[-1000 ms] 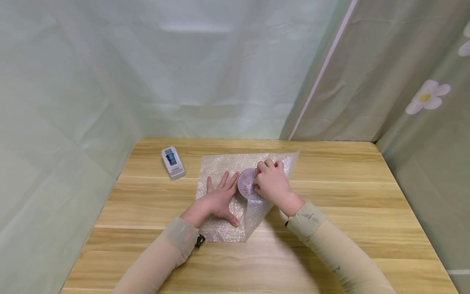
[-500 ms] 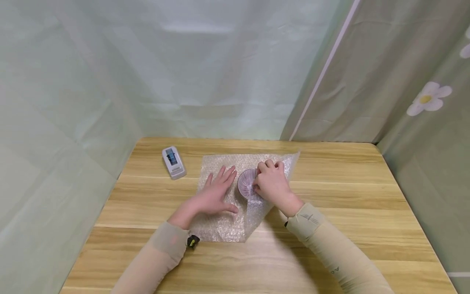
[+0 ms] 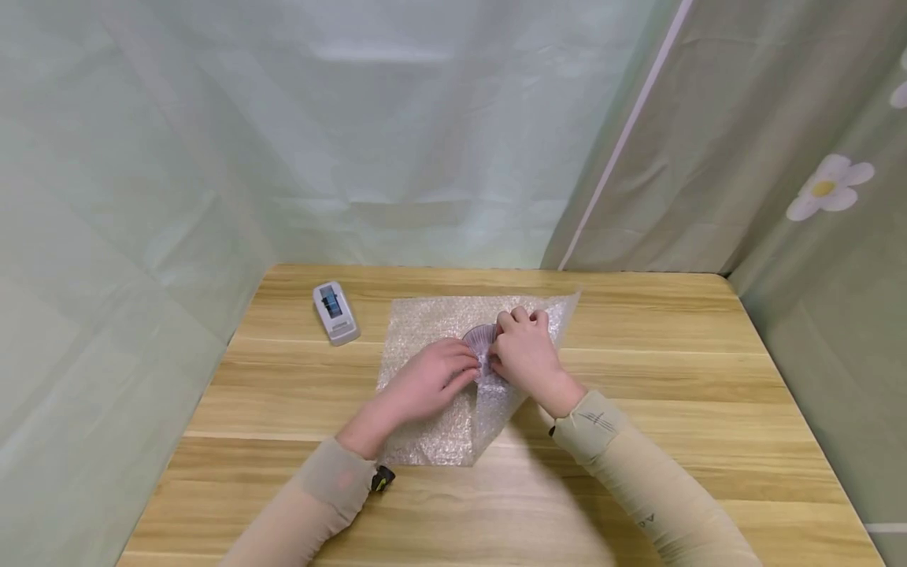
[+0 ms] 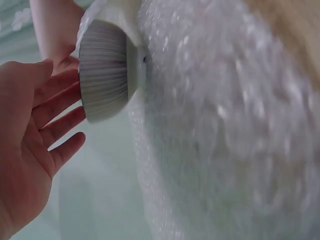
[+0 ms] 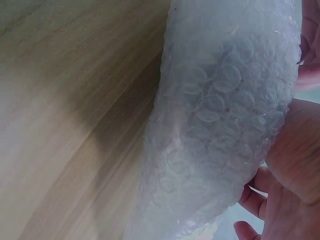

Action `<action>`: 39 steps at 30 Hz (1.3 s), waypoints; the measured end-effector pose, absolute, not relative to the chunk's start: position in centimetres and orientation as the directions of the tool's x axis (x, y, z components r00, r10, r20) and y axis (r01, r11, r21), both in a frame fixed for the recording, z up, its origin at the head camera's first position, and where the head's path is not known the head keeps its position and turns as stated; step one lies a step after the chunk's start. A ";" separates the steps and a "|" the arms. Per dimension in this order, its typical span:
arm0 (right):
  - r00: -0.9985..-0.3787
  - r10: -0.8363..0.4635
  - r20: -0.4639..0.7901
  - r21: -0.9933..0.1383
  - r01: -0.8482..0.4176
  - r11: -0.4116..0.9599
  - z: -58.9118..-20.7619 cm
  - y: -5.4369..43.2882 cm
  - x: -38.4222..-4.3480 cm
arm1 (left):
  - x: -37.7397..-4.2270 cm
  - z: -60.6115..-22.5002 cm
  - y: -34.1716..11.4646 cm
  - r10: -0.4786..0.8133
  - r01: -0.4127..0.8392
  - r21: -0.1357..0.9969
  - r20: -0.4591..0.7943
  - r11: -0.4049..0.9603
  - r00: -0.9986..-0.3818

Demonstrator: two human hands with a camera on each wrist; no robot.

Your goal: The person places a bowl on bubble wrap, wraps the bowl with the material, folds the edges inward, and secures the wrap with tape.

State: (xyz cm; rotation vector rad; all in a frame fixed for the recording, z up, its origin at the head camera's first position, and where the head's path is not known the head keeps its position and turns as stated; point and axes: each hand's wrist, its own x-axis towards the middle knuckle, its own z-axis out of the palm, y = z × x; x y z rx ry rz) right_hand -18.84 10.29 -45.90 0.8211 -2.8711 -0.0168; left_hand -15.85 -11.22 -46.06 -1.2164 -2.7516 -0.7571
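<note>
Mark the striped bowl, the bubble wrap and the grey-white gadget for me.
Striped bowl [image 4: 104, 70]: left wrist view, on its striped outer side.
Bubble wrap [image 5: 212, 132]: right wrist view, on its bubbled surface.
Grey-white gadget [image 3: 336, 314]: head view, middle of its upward face.

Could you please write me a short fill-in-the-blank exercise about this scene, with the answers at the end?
1. The striped bowl stands on a sheet of clear ____ wrap.
2. The bowl's open side faces ____.
3. The hand holding a flap of that sheet against the bowl is the person's ____ one.
4. In the head view, the grey device lies on the table to the ____ of the sheet.

Missing words: bubble; up; right; left.
</note>
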 end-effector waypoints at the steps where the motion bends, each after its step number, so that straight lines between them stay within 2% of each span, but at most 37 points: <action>1: -0.839 -0.524 0.146 0.051 -0.523 0.851 -45.9 10.3 -18.8 | -15.8 -46.1 -11.0 0.693 0.708 0.406 0.216 0.577 -0.688; 12: -0.841 -0.515 0.164 0.050 -0.514 0.856 -45.9 10.2 -18.8 | -15.9 -46.6 -9.3 0.742 0.732 0.329 0.123 0.597 -0.659; 30: -0.852 -0.508 0.126 0.045 -0.506 0.861 -45.7 10.1 -18.9 | -15.6 -46.8 -8.4 0.743 0.730 0.162 -0.032 0.663 -0.668; 39: -0.835 -0.550 0.029 0.073 -0.547 0.834 -44.6 10.4 -18.8 | -15.3 -46.8 -8.1 0.708 0.687 0.180 -0.097 0.704 -0.699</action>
